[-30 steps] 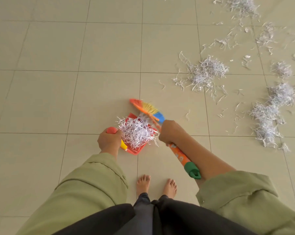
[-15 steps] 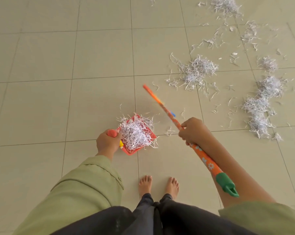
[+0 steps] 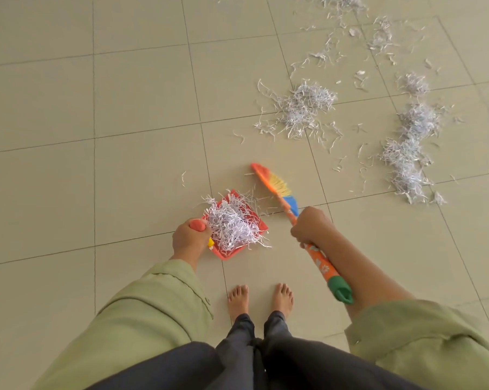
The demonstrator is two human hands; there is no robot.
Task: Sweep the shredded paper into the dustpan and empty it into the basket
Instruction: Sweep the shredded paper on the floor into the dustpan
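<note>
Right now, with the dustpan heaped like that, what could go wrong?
1. The dustpan is overfull: shreds hang over its edges, so lifting or tilting it may spill them back on the floor.
2. The brush in the right hand sits close by; one swing could knock strips out.
3. No basket is in view, so the left hand may have to carry the load some way.
</note>
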